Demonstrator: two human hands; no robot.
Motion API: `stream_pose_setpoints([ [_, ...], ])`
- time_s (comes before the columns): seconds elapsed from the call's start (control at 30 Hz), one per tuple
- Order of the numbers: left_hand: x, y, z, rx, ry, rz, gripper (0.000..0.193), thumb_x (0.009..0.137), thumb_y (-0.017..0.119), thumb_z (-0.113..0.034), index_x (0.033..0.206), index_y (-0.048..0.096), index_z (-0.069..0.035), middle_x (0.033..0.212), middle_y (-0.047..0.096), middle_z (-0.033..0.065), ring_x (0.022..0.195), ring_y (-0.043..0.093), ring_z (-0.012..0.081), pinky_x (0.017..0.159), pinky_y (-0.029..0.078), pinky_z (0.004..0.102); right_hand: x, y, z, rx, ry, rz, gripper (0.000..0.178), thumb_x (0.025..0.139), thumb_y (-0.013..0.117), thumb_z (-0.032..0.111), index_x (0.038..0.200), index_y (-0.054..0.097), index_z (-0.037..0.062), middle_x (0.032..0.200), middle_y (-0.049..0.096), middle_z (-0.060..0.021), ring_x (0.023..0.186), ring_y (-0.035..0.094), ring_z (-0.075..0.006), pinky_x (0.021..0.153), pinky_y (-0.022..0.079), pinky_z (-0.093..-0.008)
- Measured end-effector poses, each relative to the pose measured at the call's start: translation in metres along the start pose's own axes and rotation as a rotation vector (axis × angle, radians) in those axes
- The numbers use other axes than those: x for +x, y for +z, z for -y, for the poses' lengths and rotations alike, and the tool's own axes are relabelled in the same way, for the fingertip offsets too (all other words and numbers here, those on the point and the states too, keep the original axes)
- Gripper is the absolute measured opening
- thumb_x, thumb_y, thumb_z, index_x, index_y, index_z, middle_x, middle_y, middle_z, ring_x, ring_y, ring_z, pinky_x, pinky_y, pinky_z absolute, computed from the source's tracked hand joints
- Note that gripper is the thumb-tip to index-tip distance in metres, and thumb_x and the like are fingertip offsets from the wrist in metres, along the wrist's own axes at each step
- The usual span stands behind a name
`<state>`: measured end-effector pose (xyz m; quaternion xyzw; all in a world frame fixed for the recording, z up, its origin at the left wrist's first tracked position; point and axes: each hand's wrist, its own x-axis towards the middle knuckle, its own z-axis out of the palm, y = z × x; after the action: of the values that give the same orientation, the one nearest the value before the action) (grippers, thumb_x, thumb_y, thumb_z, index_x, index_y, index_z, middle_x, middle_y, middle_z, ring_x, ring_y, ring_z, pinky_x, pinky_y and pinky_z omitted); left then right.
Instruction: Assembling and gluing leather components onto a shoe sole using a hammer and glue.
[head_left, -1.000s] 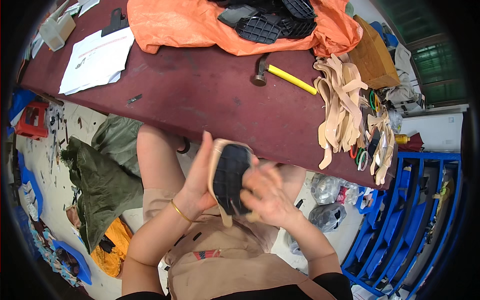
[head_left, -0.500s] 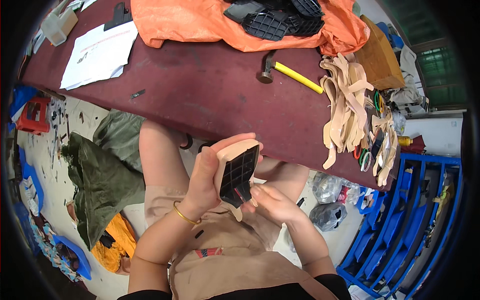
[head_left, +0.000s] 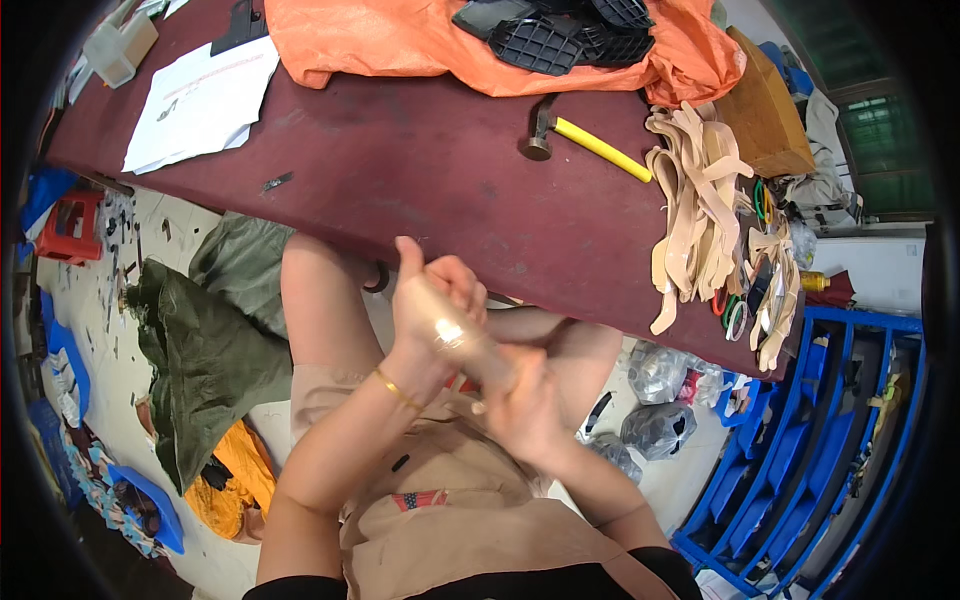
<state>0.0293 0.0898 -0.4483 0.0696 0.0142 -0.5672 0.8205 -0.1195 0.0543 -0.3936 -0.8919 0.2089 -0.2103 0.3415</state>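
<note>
Over my lap I hold a beige shoe sole piece [head_left: 455, 335], its smooth glossy face turned up and its black gridded underside hidden. My left hand [head_left: 420, 300] is closed round the wide end, thumb raised and fingers curled along the far side. Lower down, my right hand [head_left: 522, 405] wraps round the narrow end; motion blurs its fingers a little. On the maroon table [head_left: 400, 170] lies a hammer [head_left: 590, 143] with a yellow handle. Several black gridded soles [head_left: 540, 45] rest on an orange sheet [head_left: 365, 45] at the far side.
Beige shaped strips [head_left: 693, 210] are heaped at the table's right, beside a wooden box [head_left: 765, 110]. Printed papers [head_left: 200, 105] lie at the left. A blue rack [head_left: 800, 440] stands right of me; dark green cloth [head_left: 205, 360] and plastic bags [head_left: 657, 430] are on the floor.
The sole piece has been turned over, from black gridded side showing to beige glossy side up. My left thumb has lifted off, and my right hand has closed round the narrow end.
</note>
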Motion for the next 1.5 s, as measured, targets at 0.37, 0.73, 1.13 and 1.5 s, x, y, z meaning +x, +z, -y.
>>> stream_pose_setpoints([
  [0.37, -0.034, 0.02, 0.015, 1.087, -0.066, -0.133, 0.031, 0.099, 0.042, -0.025, 0.082, 0.052, -0.001, 0.074, 0.05, 0.0007, 0.066, 0.043, 0.0069, 0.06, 0.041, 0.0255, 0.024, -0.028, -0.007, 0.394, 0.285, -0.173, 0.021, 0.097, 0.048, 0.018, 0.104, 0.04, 0.0002, 0.089, 0.053, -0.007, 0.079, 0.05, -0.011, 0.07, 0.045, -0.0286],
  [0.73, -0.035, 0.0, 0.0, 1.187, -0.103, 0.297, 0.04, 0.096, 0.05, -0.013, 0.132, 0.038, 0.0, 0.122, 0.048, 0.0094, 0.11, 0.049, 0.016, 0.093, 0.04, 0.0299, 0.033, -0.021, -0.056, 1.08, 0.598, 0.015, 0.043, 0.096, 0.052, 0.027, 0.129, 0.04, 0.0034, 0.11, 0.058, -0.005, 0.093, 0.057, -0.0107, 0.078, 0.048, -0.0243],
  [1.13, 0.058, 0.005, 0.003, 1.098, 0.446, -0.209, 0.032, 0.098, 0.043, -0.015, 0.125, 0.049, 0.002, 0.108, 0.061, 0.0081, 0.098, 0.055, 0.0123, 0.088, 0.044, 0.0261, 0.083, 0.005, -0.07, 0.803, 0.48, -0.181, 0.042, 0.102, 0.033, 0.033, 0.107, 0.054, -0.0019, 0.095, 0.061, -0.0135, 0.087, 0.058, -0.0181, 0.081, 0.044, -0.0308],
  [1.5, 0.069, 0.004, -0.002, 1.288, 0.312, -0.144, 0.027, 0.095, 0.048, -0.014, 0.117, 0.055, 0.001, 0.092, 0.065, 0.0151, 0.083, 0.063, 0.0173, 0.078, 0.048, 0.0287, 0.101, -0.005, -0.098, 0.43, 0.452, -0.158, 0.028, 0.1, 0.039, 0.022, 0.107, 0.052, -0.0015, 0.098, 0.058, -0.0153, 0.092, 0.057, -0.0224, 0.082, 0.045, -0.0343],
])
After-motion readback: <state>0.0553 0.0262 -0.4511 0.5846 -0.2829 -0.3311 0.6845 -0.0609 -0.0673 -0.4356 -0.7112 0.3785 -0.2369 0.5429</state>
